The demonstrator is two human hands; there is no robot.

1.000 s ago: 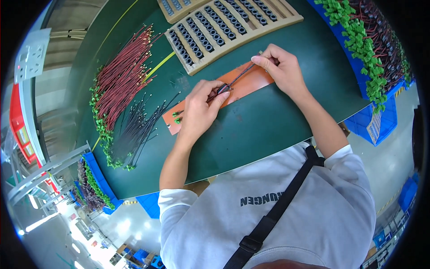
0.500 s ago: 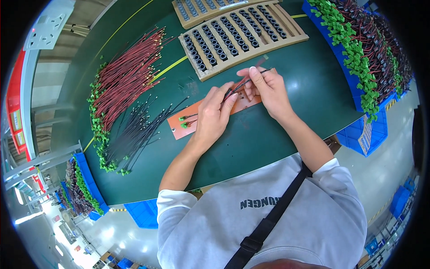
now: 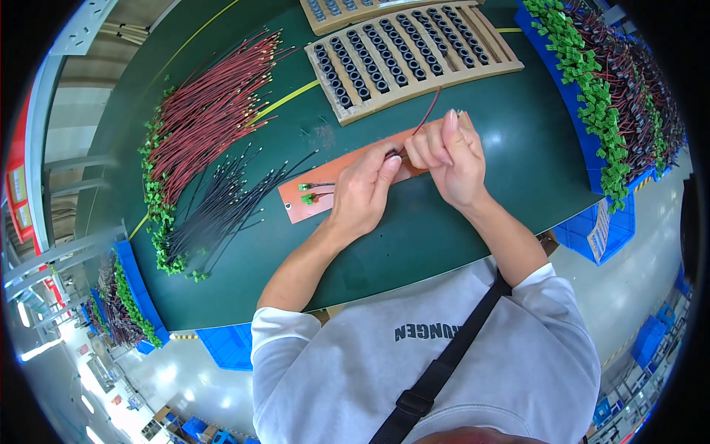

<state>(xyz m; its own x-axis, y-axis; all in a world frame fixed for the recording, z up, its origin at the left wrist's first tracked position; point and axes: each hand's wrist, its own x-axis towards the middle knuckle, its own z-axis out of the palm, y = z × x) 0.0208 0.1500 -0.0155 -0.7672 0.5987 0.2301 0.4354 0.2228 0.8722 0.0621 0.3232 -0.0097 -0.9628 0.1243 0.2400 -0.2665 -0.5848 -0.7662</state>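
- Wires [image 3: 431, 107] in hand, between both hands above the orange board; one red length rises clear beside the right fingers, its tip near the wooden tray; the rest largely covered by the hands.
- Left hand [image 3: 361, 194] over the board's middle; thumb and fingers drawn together in a narrow pinch on a small black piece [image 3: 391, 154], mostly hidden.
- Right hand [image 3: 452, 159] just beside it; fingers folded in on the wires, thumb raised; cannot tell which strand is clasped.
- Two green connectors [image 3: 308, 198] at the board's left part; short leads run from them toward the left hand.
- Orange board [image 3: 296, 212] aslant on the green table [image 3: 421, 240]; small hole near its left end.
- Left of the board, black wires [image 3: 222, 200] in a loose fan; above them, a larger heap of red wires [image 3: 214, 111], green ends along its left side.
- Beyond the board, the wooden tray [image 3: 494, 70], rows of black rings seated in it; a second tray [image 3: 325, 29] behind, partly out of view.
- Far right, blue bin [image 3: 594, 166] filled with green-ended wiring; another blue bin [image 3: 140, 285] at left, similarly loaded.
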